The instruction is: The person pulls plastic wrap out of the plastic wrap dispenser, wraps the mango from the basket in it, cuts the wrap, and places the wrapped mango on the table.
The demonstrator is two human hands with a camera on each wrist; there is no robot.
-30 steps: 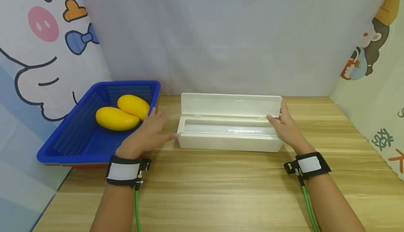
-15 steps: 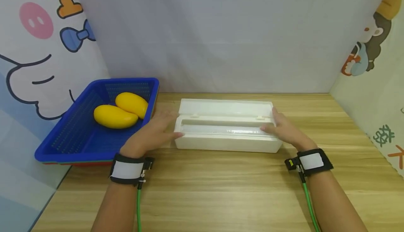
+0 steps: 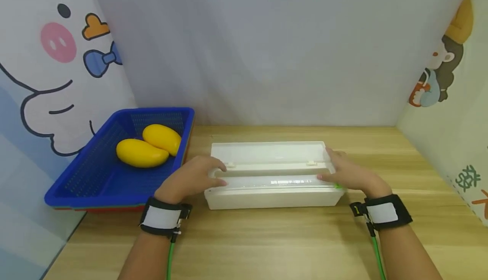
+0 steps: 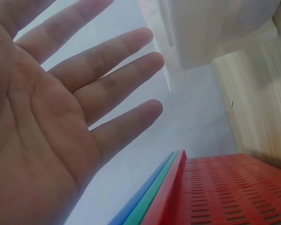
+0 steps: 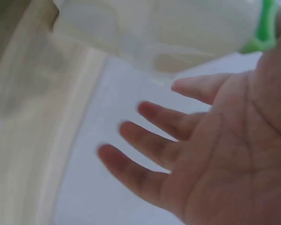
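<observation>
A long white cling film dispenser (image 3: 274, 199) stands on the table with its hinged lid (image 3: 267, 152) tilted back. Inside lies a shiny white roll (image 3: 263, 181). My left hand (image 3: 192, 178) reaches over the box's left end, thumb and forefinger near the roll's end; the left wrist view has its fingers spread and fairly straight. At the opposite end is my right hand (image 3: 352, 174), its thumb over the roll's right end and its fingers behind the lid corner. A small green piece (image 5: 262, 28) sits at that end of the box. The right wrist view has several fingers loosely extended.
To the left, a blue basket (image 3: 103, 199) holds two yellow mangoes (image 3: 142, 153) (image 3: 162, 139). Green and red baskets (image 4: 225, 187) are nested beneath it. A grey curtain (image 3: 267, 51) hangs behind the wooden table (image 3: 289, 242), with printed cartoon sheets at both sides.
The lid has swung further back. Nearer to me now, the box has my left hand over its left end rather than beside it. My right thumb has moved from the lid to the roll.
</observation>
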